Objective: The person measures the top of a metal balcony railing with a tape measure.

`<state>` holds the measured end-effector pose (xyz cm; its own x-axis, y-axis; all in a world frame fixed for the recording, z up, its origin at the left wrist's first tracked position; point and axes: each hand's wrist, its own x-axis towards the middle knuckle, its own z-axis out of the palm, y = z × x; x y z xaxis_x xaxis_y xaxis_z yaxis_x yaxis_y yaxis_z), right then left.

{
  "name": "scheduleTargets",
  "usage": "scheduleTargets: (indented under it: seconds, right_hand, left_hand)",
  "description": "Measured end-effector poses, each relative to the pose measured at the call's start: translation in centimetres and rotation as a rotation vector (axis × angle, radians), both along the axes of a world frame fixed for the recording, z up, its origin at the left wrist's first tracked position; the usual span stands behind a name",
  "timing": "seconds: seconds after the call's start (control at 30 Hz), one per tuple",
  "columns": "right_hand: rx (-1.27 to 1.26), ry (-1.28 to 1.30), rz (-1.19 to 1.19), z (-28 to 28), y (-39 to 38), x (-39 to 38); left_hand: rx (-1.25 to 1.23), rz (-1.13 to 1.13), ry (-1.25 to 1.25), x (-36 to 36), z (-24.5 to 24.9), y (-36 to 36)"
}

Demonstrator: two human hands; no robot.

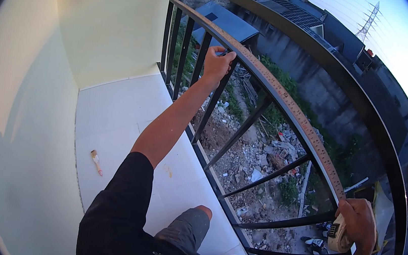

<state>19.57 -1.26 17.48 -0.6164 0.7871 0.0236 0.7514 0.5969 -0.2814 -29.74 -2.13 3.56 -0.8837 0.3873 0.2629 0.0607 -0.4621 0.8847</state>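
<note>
A tape measure [340, 237] is in my right hand [358, 220], its case gripped beside the railing. Its long blade [289, 99] runs out along the middle rail [274, 96], reaching back toward the wall at the far end. My left hand [218, 64] is closed at that rail, just under the blade, near the top of a baluster [213, 100]. Something small and dark shows between thumb and fingers there, too small to name.
A curved black top rail [326, 45] rises beyond the blade. On the white tiled floor [112, 131] lies a paintbrush [97, 162]. Cream walls [110, 19] close off the left and far end. Through the balusters, rubble [261, 160] lies far below.
</note>
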Motion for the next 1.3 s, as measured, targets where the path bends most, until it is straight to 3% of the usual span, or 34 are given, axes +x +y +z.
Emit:
scheduleTargets:
  seconds: [0.2,0.63,0.77,1.13,1.3]
  right_hand:
    - [-0.033,-0.021,-0.005,0.4,-0.1,0.0]
    - [-0.047,-0.04,-0.016,0.4,0.3,0.4]
    - [-0.066,-0.069,-0.036,0.7,0.2,0.5]
    - [-0.079,-0.072,-0.019,0.6,0.5,0.5]
    - [-0.064,-0.073,-0.028,0.6,0.4,0.5]
  left_hand:
    - [-0.031,-0.06,-0.019,0.4,-0.1,-0.1]
    - [-0.056,0.046,0.086,-1.7,-0.8,0.8]
    - [-0.144,0.283,0.329,-1.1,-0.5,0.5]
    - [-0.308,0.456,0.777,-1.7,-0.4,-0.8]
    - [-0.24,0.443,0.811,-1.9,-0.2,-0.9]
